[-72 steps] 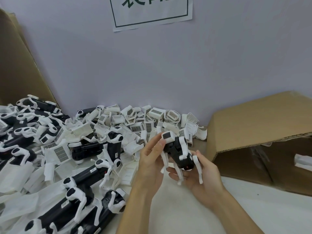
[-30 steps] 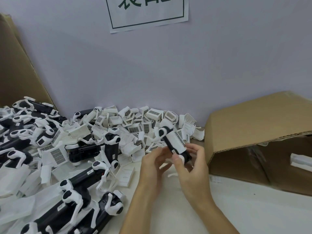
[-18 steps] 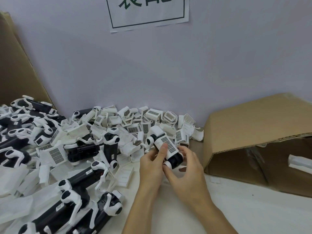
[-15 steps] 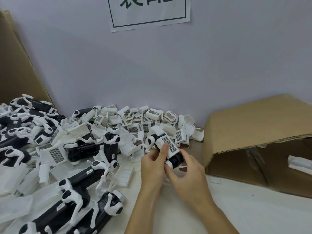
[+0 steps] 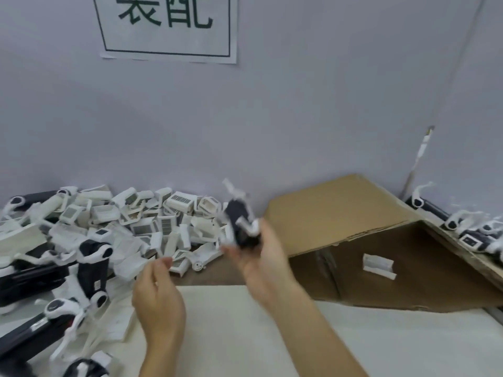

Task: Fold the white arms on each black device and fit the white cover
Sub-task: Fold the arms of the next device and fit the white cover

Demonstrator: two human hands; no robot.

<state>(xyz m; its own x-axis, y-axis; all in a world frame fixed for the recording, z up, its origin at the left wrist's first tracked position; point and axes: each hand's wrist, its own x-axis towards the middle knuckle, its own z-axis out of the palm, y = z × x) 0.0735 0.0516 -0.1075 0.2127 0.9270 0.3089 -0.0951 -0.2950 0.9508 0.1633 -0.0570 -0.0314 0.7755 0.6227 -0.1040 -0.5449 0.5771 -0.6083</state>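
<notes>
Black device, white arms apparently folded, cover fit blurred: grasped in right hand, centre. Left hand loosely curled, empty. Many unfolded devices remain left.

A cardboard box lies on its side right of the fingers, its opening facing the camera (a small white piece sits inside). High above the fingers a paper sign with dark characters hangs on the pale wall.
</notes>
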